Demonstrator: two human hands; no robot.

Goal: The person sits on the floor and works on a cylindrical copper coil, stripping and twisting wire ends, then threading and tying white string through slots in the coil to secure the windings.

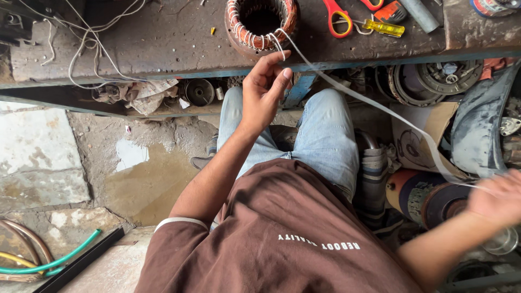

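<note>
A round motor stator [261, 24] with copper windings and white lacing stands at the front edge of the dark workbench [163, 38]. A white tape strip [380, 106] runs from its rim down to the right. My left hand [265, 89] pinches the tape just below the stator, fingers closed on it. My right hand [496, 198], blurred at the right edge, grips the tape's far end, and the tape is stretched taut between both hands.
Red-handled scissors [337, 17] and a yellow screwdriver [383, 27] lie on the bench. White string [87, 43] trails at left. Motor parts fill the shelf [434, 78] and floor at right. A puddle [146, 182] and green hose [59, 260] are on the floor at left.
</note>
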